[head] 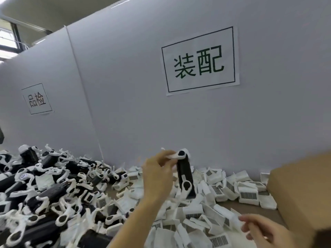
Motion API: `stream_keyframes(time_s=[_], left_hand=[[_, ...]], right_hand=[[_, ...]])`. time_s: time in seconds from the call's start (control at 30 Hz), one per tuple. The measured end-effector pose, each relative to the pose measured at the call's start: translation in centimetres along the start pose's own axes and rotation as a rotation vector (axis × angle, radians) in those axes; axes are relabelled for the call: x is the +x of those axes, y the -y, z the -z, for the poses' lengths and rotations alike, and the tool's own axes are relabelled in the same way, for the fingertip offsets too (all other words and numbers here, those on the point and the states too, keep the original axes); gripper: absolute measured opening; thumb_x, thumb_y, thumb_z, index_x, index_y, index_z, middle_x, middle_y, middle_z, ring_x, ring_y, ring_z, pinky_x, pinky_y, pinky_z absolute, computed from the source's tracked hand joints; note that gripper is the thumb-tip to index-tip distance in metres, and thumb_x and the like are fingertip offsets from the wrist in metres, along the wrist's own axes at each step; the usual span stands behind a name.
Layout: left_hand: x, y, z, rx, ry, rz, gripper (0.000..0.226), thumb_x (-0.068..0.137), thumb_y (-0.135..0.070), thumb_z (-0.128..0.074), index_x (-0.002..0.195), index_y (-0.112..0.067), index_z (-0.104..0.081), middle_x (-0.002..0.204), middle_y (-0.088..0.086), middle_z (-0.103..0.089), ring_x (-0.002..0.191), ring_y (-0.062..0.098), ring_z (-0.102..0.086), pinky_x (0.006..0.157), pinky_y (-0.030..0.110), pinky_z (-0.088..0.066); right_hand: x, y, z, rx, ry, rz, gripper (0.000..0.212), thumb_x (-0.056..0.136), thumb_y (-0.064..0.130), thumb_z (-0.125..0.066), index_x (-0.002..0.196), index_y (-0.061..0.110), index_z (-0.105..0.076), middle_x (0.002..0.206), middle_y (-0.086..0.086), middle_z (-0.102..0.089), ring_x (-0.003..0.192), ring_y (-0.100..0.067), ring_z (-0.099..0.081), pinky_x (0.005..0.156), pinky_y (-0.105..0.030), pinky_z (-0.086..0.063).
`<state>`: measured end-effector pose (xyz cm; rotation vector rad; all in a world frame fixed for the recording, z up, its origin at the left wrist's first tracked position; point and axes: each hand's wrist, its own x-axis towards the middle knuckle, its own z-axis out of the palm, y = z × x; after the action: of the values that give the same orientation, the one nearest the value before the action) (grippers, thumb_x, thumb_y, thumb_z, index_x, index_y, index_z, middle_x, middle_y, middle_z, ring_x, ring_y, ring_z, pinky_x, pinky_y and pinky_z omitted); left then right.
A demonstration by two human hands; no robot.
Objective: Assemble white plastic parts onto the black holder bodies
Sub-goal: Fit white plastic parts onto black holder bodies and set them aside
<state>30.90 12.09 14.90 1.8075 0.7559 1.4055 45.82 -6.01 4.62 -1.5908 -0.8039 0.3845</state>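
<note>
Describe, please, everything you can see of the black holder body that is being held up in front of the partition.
The black holder body is a long, dark, plastic-looking bar held nearly upright, tilted slightly. A white clip with a black round centre sits at its top end, another at its lower end. The left hand grips it near the top, fingers pinching the upper white part. Its bottom hangs just above the pile of white parts; contact is unclear.
</note>
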Motion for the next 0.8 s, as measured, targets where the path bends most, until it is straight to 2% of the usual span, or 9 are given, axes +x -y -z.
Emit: stream_keyframes(time_s=[0.1,0.17,0.2,0.3,0.43,0.53,0.6,0.7,0.8], left_hand=[[-5.0,-0.3,-3.9,-0.325,0.068,0.193,0.033,0.091,0.004,-0.067,0.086,-0.026,-0.079,0.081,0.001,-0.078,0.075,0.016,-0.075,0.064,0.016,-0.056],[-7.5,-0.1,-6.2,-0.496,0.071,0.314,0.032,0.090,0.007,-0.067,0.087,-0.022,-0.080,0.084,0.007,-0.078,0.077,0.023,-0.076,0.061,0.023,-0.059],[-8.4,0.0,-7.1,-0.560,0.067,0.359,0.031,0.090,0.007,-0.067,0.086,-0.021,-0.081,0.084,0.010,-0.078,0.076,0.025,-0.076,0.060,0.025,-0.060],[-9.7,1.0,-8.5,-0.613,0.090,0.381,0.034,0.092,0.003,-0.067,0.084,-0.027,-0.080,0.083,0.012,-0.077,0.078,0.023,-0.076,0.063,0.027,-0.061],[-10.3,3.1,-8.4,-0.648,0.163,0.451,0.021,0.094,-0.004,-0.066,0.110,-0.015,-0.057,0.089,0.016,-0.078,0.082,0.029,-0.077,0.066,0.028,-0.061],[-10.8,3.9,-8.4,-0.621,0.181,0.567,0.017,0.095,-0.018,-0.067,0.097,-0.005,-0.056,0.084,0.014,-0.078,0.075,0.025,-0.077,0.060,0.023,-0.058],[-11.2,3.8,-8.7,-0.550,0.256,0.589,0.025,0.095,-0.031,-0.065,0.086,-0.008,-0.069,0.076,0.006,-0.077,0.068,0.013,-0.075,0.056,0.018,-0.055],[-11.6,3.7,-9.0,-0.565,0.300,0.637,0.024,0.095,-0.040,-0.064,0.091,-0.019,-0.076,0.079,-0.006,-0.078,0.072,0.003,-0.073,0.056,0.014,-0.052],[-11.7,4.0,-9.0,-0.640,0.287,0.672,0.022,0.094,-0.041,-0.064,0.097,-0.023,-0.078,0.095,-0.004,-0.079,0.090,0.006,-0.074,0.078,0.024,-0.054]], right_hand=[[0.1,0.6,-0.7,0.161,0.119,-0.192,0.019,0.100,0.019,-0.057,0.106,0.018,-0.075,0.102,0.001,-0.076,0.103,-0.026,-0.068,0.089,-0.038,-0.053],[0.2,0.8,-0.7,0.304,0.241,-0.264,0.034,0.093,0.035,-0.059,0.122,0.018,-0.068,0.118,-0.002,-0.071,0.117,-0.022,-0.063,0.105,-0.047,-0.047],[0.1,0.7,-0.7,0.296,0.265,-0.232,0.042,0.086,0.039,-0.064,0.123,0.020,-0.067,0.114,-0.004,-0.073,0.112,-0.019,-0.066,0.103,-0.044,-0.050],[-0.3,0.7,-0.4,0.200,0.180,-0.175,0.038,0.079,0.033,-0.079,0.114,0.035,-0.066,0.100,0.001,-0.074,0.082,-0.012,-0.073,0.071,-0.033,-0.060],[-0.4,-0.1,-0.7,0.030,-0.075,-0.085,0.044,0.072,0.030,-0.085,0.109,0.040,-0.064,0.088,0.020,-0.073,0.078,-0.009,-0.072,0.079,-0.040,-0.061],[-0.6,-0.7,-1.0,-0.076,-0.128,0.017,0.051,0.068,0.035,-0.085,0.111,0.039,-0.059,0.088,0.041,-0.063,0.074,0.005,-0.068,0.068,-0.018,-0.053],[-0.8,-0.9,-1.0,-0.177,-0.124,0.077,0.058,0.064,0.041,-0.084,0.115,0.041,-0.055,0.089,0.046,-0.059,0.078,0.012,-0.065,0.062,-0.009,-0.047],[-1.3,-0.8,-1.3,-0.339,-0.040,0.171,0.069,0.056,0.062,-0.067,0.120,0.049,-0.046,0.093,0.029,-0.068,0.094,0.013,-0.060,0.071,-0.008,-0.047],[-1.4,-1.0,-1.8,-0.446,-0.017,0.233,0.065,0.062,0.067,-0.056,0.123,0.056,-0.037,0.118,0.034,-0.055,0.113,0.016,-0.049,0.082,-0.010,-0.045]])
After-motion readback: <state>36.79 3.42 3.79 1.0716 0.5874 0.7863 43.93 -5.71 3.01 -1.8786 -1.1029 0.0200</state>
